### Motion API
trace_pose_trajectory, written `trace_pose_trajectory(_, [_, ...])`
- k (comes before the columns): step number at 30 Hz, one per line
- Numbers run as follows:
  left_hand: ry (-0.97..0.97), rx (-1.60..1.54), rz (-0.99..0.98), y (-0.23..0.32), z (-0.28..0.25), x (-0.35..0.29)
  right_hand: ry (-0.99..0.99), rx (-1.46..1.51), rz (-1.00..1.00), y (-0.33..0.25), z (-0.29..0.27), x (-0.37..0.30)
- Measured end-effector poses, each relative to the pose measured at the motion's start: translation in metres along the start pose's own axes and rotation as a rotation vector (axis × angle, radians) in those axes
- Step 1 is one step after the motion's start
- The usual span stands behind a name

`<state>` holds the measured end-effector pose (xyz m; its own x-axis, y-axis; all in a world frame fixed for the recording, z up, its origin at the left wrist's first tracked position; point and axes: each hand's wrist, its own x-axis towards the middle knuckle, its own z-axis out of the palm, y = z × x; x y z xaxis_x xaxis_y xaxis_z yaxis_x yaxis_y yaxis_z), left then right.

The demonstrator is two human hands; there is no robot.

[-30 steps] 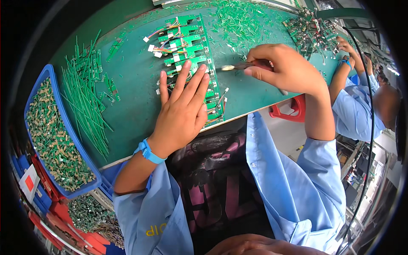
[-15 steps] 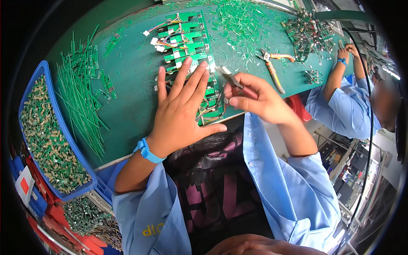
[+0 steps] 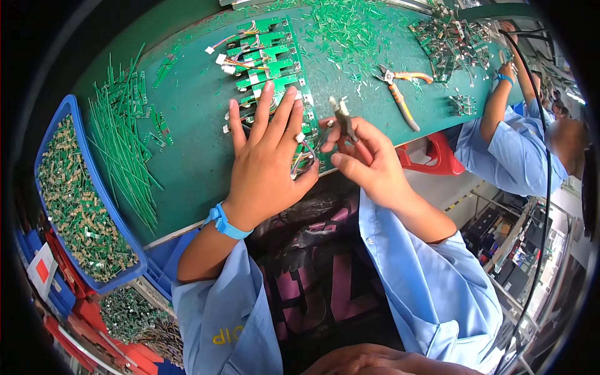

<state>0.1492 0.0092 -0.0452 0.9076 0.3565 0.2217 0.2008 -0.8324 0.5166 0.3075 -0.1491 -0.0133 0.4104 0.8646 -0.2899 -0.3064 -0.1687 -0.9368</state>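
A panel of green circuit boards (image 3: 278, 55) lies along the table, with wire leads and white connectors along its left side. My left hand (image 3: 265, 165) rests flat over its near part, fingers spread, hiding several boards. A small white connector (image 3: 300, 137) on thin wires shows between the forefinger and thumb. Just right of the panel, my right hand (image 3: 374, 161) is closed around small cutting pliers (image 3: 345, 122) with dark red handles. Their jaws point away from me and look blurred. Thin wires show beside the right fingertips; whether those fingers hold them I cannot tell.
Orange-handled cutters (image 3: 398, 94) lie to the right, near a heap of boards (image 3: 451, 47). Green scraps (image 3: 347, 31) cover the far table. Long green strips (image 3: 122, 147) lie left, beside a blue bin (image 3: 142, 253) of small pieces. A co-worker (image 3: 512, 140) sits at right.
The pliers have turned to point more directly away from me. My left thumb has drawn in toward the fingers, and a white connector now shows beside it. The co-worker's arm has reached farther away.
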Motion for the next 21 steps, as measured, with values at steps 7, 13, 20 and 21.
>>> trace_pose_trajectory(7, [0.045, 0.006, -0.044, 0.010, 0.007, -0.001, -0.026, -0.431, -0.301, -0.004, 0.016, -0.007])
trace_pose_trajectory(13, [0.137, -0.039, -0.030, 0.007, 0.016, 0.001, -0.249, -0.402, -0.487, -0.014, 0.003, 0.004])
trace_pose_trajectory(20, [0.250, -0.158, -0.103, 0.002, 0.025, -0.002, -0.014, -0.837, -0.025, -0.063, -0.050, 0.027])
trace_pose_trajectory(21, [0.253, -0.174, -0.108, 0.004, 0.025, -0.002, -0.096, -0.875, 0.001, -0.063, -0.058, 0.033])
